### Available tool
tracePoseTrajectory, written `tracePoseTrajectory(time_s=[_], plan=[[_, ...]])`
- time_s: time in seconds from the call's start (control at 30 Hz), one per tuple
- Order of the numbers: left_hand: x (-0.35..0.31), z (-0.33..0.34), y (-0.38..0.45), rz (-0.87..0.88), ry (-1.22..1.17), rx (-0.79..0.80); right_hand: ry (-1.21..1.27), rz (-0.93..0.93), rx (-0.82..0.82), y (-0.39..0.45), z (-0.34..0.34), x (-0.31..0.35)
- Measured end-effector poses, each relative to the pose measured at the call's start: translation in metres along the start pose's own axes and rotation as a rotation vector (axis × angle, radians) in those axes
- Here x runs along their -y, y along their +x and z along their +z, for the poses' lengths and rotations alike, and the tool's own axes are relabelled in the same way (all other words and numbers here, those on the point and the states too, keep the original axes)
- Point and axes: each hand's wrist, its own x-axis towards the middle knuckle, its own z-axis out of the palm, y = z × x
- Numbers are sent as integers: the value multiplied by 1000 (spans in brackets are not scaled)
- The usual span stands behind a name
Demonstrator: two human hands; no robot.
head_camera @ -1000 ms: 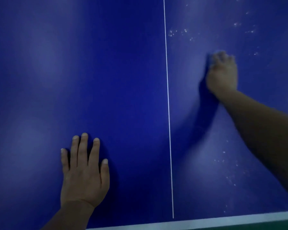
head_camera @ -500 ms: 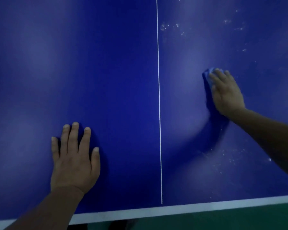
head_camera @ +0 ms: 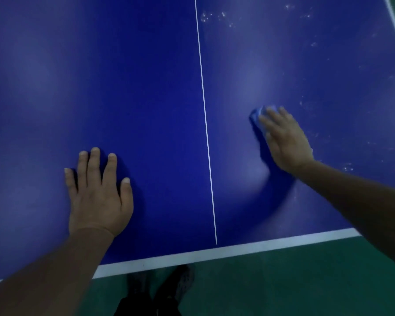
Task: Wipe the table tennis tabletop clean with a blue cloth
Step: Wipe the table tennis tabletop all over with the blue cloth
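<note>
Here the left hand (head_camera: 98,192) lies flat, fingers straight, on the blue tabletop (head_camera: 146,87) left of the white centre line (head_camera: 205,133). Right of that line, the right hand (head_camera: 285,140) presses the blue cloth (head_camera: 258,117) down with extended fingers; pale specks (head_camera: 217,18) dot the far right surface.

The left hand (head_camera: 98,192) lies flat, palm down, fingers straight and slightly spread, near the tabletop's (head_camera: 146,87) near edge, its forearm running back over that edge toward the lower left. The right arm reaches in from the right side, farther onto the tabletop; the right hand (head_camera: 285,137) presses palm-down with straight fingers, slightly blurred, on the blue cloth (head_camera: 258,115).
</note>
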Motion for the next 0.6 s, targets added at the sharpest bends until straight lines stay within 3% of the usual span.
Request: tracePoseTrajectory(time_s=[0.07, 0.13, 0.27, 0.37, 0.43, 0.53, 0.6], plan=[[0, -1, -2, -2, -5, 7, 28, 162, -53, -4, 5, 19], [-1, -2, -2, -1, -10, 3, 21, 24, -35, -43, 12, 48], [-1, -3, -2, 1, -14, -4, 0, -396, 176, -172, 13, 88], [-3, -4, -3, 2, -15, 2, -79, -462, 245, -173, 5, 59], [-3, -6, -2, 5, -16, 9, -70, -166, 189, -145, 4, 45], [-3, -8, -3, 15, -26, 7, 39, 524, 33, -110, -3, 51], [-2, -7, -4, 23, -31, 5, 8, 709, -20, -99, -1, 82]])
